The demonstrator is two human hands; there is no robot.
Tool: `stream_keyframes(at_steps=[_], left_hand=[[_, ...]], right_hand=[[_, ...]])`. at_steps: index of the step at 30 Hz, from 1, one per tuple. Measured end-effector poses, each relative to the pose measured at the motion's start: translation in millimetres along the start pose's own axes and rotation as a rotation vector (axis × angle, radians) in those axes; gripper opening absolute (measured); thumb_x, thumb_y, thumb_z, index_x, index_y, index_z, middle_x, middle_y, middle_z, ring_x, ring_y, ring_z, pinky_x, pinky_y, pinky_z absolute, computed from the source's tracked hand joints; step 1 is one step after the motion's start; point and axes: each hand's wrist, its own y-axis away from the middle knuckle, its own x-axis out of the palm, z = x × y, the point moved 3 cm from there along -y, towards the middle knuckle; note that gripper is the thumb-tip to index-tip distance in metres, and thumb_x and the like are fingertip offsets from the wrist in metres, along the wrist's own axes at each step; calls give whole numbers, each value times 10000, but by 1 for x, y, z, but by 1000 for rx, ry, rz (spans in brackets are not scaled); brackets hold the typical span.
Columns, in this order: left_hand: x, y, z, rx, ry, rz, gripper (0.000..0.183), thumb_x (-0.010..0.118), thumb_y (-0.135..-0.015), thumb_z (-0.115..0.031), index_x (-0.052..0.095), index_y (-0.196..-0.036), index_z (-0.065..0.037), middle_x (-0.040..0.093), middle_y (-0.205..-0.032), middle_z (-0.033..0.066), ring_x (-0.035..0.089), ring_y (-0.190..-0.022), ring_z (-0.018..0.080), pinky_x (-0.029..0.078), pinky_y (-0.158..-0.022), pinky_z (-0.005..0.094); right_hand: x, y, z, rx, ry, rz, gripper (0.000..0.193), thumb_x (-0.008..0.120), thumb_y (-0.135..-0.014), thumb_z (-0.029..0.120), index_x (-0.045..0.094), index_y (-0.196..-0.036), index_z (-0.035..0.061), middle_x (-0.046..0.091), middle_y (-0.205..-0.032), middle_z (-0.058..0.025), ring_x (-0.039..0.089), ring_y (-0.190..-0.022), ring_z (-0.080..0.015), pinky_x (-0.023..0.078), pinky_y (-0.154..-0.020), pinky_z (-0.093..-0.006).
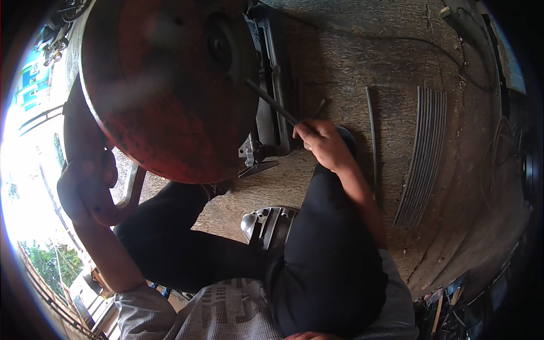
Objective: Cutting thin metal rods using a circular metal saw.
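A large cut-off saw with a worn red, round guard point(170, 96) fills the upper left. My left hand point(88, 190) is closed round its grey curved handle point(135, 184) at the guard's left side. Between the fingers of my right hand point(324, 144) is a dark metal rod point(272, 102), slanting up and left to the guard's right edge. The rod's far end lies over or beside the saw's metal base point(275, 107); whether it touches cannot be told. Below the guard sits a small metal clamp point(252, 153). The guard hides the disc.
Several cut rods point(422, 158) lie side by side on the worn brown floor point(464, 187), with a single rod point(372, 136) nearer me. A black cable point(391, 37) crosses the back. Between my bent legs rests a grey ribbed metal part point(271, 224). Loose scraps point(447, 309) lie at lower right.
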Motion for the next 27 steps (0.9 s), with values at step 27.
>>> stream_keyframes(at_steps=[27], left_hand=[[3, -2, -1, -5, -13, 53, 329, 547, -757, -209, 508, -975, 34, 491, -682, 56, 414, -587, 136, 318, -526, 259]], right_hand=[[3, 3, 7, -45, 240, -87, 238, 540, -951, 227, 620, -855, 24, 371, -552, 79, 332, -487, -10, 270, -436, -220]])
